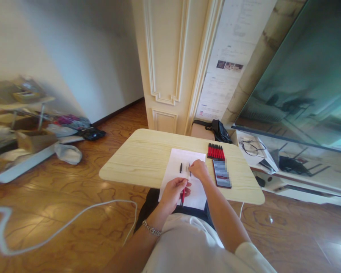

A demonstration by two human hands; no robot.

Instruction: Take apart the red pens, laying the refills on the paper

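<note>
My left hand [174,190] is closed around a red pen barrel [183,197], over the near part of a white sheet of paper [178,157] on a small light-wood table [142,155]. My right hand [198,169] rests further up the sheet with its fingers pinched on a thin dark pen part [190,169] that I cannot make out clearly. A small black piece [181,167] lies on the paper just left of that hand. A row of several red pens [216,151] lies beyond the sheet on the right.
A phone [222,173] lies on the table right of the paper. A white cable [59,227] runs over the wooden floor at left. Clutter and shelves sit far left; a black bag [220,131] and a low TV stand [301,167] are behind and right.
</note>
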